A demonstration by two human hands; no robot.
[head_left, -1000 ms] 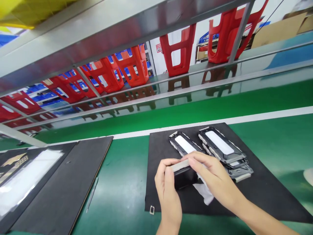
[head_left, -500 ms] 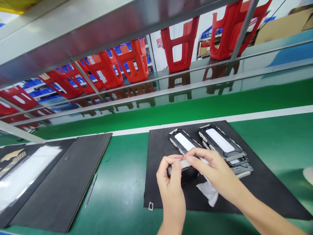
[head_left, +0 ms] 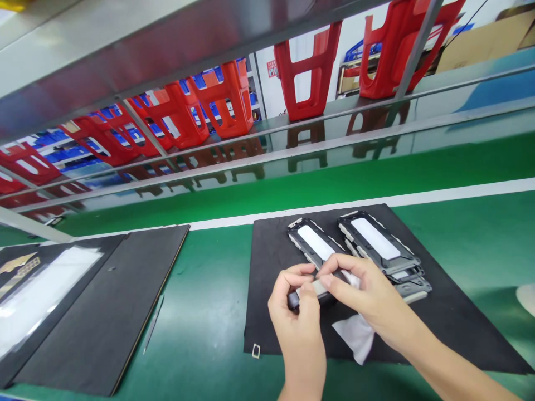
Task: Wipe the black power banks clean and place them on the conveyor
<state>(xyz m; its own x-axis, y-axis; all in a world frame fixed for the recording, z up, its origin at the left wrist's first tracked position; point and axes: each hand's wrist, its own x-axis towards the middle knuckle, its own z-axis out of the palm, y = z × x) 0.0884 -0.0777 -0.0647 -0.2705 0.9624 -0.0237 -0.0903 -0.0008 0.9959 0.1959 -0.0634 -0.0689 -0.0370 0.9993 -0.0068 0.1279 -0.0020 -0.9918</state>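
My left hand (head_left: 297,312) is closed round the left end of a dark casing part with a pale grey strip (head_left: 315,289) along its edge. The fingertips of my right hand (head_left: 361,284) pinch the strip's right end. Much of the casing is hidden behind my fingers. A white cloth (head_left: 357,337) hangs below my right palm, over the black mat (head_left: 271,250). Just beyond my hands lies a black frame with a white panel (head_left: 315,242). Right of it, several similar frames (head_left: 376,239) are stacked.
Near the mat's lower left corner is a small metal clip-like frame (head_left: 256,351). A thin pointed tool (head_left: 154,323) lies on the green table (head_left: 200,312), beside a black board (head_left: 104,312). Clear plastic sheets (head_left: 50,301) are farther left. Red stools (head_left: 307,78) stand behind a metal rail.
The casing has turned in my hands, so its black side shows less and the pale strip more. My left hand has shifted slightly right, its thumb now farther along the strip.
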